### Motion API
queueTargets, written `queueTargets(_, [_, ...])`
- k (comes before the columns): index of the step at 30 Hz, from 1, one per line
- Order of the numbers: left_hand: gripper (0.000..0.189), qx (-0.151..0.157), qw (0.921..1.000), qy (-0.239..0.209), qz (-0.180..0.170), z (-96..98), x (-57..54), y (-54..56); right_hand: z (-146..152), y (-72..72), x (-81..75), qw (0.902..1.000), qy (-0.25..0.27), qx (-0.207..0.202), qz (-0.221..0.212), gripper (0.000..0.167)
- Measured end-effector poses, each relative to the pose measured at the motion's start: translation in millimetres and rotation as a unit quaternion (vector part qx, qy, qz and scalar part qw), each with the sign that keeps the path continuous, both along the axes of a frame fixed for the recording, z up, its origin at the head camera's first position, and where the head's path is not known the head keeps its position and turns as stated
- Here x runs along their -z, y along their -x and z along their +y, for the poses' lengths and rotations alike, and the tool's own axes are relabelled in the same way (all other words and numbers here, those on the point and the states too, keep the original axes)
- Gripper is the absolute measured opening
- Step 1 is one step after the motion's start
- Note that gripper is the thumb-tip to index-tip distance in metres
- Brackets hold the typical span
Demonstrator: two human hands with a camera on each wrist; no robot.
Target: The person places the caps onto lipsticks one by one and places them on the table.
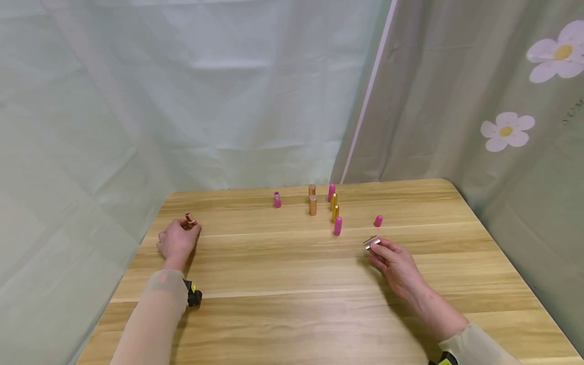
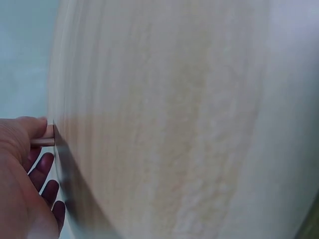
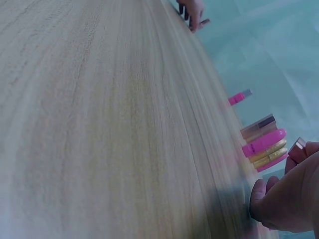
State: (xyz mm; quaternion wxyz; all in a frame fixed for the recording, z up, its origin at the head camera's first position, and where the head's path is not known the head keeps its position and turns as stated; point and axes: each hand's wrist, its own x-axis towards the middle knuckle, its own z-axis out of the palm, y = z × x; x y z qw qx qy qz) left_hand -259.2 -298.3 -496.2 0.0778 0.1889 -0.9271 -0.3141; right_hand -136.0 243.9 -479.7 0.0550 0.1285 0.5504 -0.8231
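Observation:
At the table's far left, my left hand [image 1: 178, 239] pinches an uncapped copper lipstick tube [image 1: 188, 217] with a narrower neck on top. In the left wrist view the base of this tube [image 2: 46, 142] meets the wood. On the right, a shiny copper lipstick cap [image 1: 371, 243] lies tilted between the thumb and fingers of my right hand [image 1: 401, 268], above the table. Just beyond that hand is a short pink cap [image 1: 378, 221]. An uncapped pink lipstick tube [image 1: 277, 199] stands near the back edge, between my two hands.
Two copper lipsticks [image 1: 312, 205] stand at the back middle, one behind the other. Right of them a row holds gold lipsticks [image 1: 335, 214] between a front pink lipstick [image 1: 337, 226] and a rear pink lipstick [image 1: 331, 192]. Curtains [image 1: 255, 101] hang behind the wooden table [image 1: 283, 284].

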Motion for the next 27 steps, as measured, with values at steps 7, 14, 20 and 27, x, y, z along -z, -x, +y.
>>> queueTargets(7, [0.049,0.014,0.9999,0.000,0.005,-1.8,-2.1,-2.9,1.6,1.7,-1.1,1.0000,0.002,0.004,-0.003,0.014])
queueTargets(14, [0.043,0.064,0.9971,0.016,0.038,9.3,-13.4,-9.1,2.3,2.5,-1.0,0.9999,0.006,0.010,-0.002,0.016])
queueTargets(20, [0.042,0.092,0.9933,0.000,0.070,27.8,-22.2,-19.6,2.7,2.5,-0.9,0.9999,0.009,0.011,-0.001,0.018])
queueTargets(27, [0.031,0.121,0.9837,-0.017,0.132,53.9,-30.8,-36.0,3.0,2.5,-2.1,0.9999,0.006,0.011,0.001,0.019])
